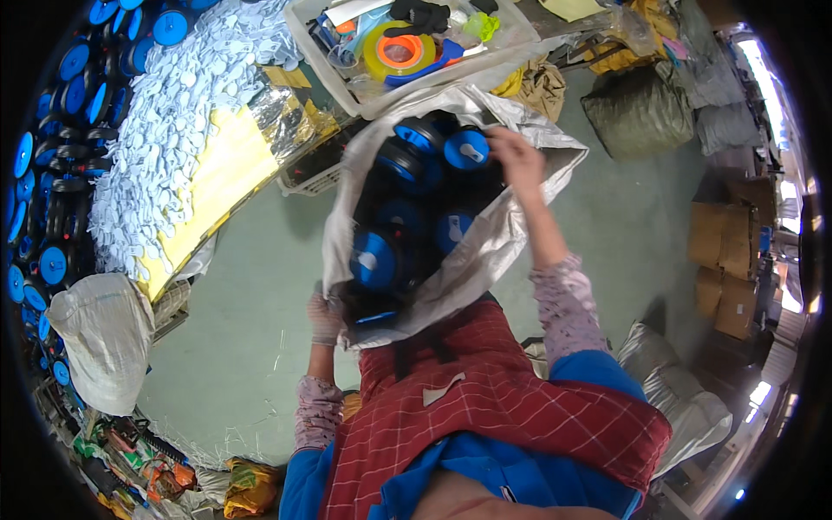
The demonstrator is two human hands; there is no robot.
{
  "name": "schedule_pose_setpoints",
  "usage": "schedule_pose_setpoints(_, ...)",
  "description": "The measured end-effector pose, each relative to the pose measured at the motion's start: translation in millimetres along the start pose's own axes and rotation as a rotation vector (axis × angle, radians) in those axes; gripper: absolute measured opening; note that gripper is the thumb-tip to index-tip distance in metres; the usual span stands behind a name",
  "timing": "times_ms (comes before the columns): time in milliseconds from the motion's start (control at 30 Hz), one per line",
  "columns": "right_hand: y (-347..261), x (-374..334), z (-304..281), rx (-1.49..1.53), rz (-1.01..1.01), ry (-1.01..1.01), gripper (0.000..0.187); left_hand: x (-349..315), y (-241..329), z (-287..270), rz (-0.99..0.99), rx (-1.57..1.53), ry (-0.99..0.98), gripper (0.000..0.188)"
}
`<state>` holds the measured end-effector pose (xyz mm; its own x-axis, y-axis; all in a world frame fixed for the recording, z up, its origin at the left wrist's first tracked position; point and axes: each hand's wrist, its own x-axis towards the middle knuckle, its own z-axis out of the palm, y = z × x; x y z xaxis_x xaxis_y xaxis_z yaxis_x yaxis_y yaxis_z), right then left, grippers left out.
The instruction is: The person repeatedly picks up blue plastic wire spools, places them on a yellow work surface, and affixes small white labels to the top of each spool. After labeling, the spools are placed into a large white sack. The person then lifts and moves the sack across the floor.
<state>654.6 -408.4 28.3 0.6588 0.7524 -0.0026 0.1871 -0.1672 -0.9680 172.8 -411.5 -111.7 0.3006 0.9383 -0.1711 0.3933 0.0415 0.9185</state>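
A white woven sack stands open in front of me with several black wheels with blue hubs inside. My left hand is closed on the sack's near left edge, its fingers partly hidden by the fabric. At the sack's far right, my right hand has bent fingers at the rim of a blue-hubbed wheel bearing a pale grey piece on its face. Another wheel with a pale piece lies at the near left inside the sack. Deeper wheels are in shadow.
Pale blue small plastic pieces heap beside yellow sheeting on the left. More blue-hubbed wheels are stacked beyond. A plastic bin holding tape stands ahead. Full sacks and cardboard boxes flank the green floor.
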Motion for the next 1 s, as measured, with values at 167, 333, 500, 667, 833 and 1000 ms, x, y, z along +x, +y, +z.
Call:
schedule_pose_setpoints(167, 187, 4, -237, -0.109, 0.046, 0.515, 0.044, 42, 49, 7, -0.070, -0.256, 0.086, 0.016)
schedule_pose_setpoints(333, 283, 41, -251, -0.026, 0.305, -0.144, 0.068, 26, 78, 22, -0.035, 0.362, 0.328, 0.063)
schedule_pose_setpoints(500, 320, 106, -197, -0.389, 0.094, -0.241, 0.070, -46, -35, 6, -0.427, 0.046, 0.463, 0.086)
schedule_pose_setpoints(667, 382, 158, -209, -0.796, -0.289, -0.075, 0.047, -55, -64, 30, -0.739, -0.631, 0.580, 0.044)
schedule_pose_setpoints(833, 325, 145, -153, -0.507, 0.050, -0.069, 0.031, -3, -59, 44, -0.676, -0.689, 0.734, 0.053)
schedule_pose_setpoints(1000, 277, 15, -153, -0.403, 0.035, -0.030, 0.026, -23, 13, 43, -0.488, -0.309, 0.406, 0.052)
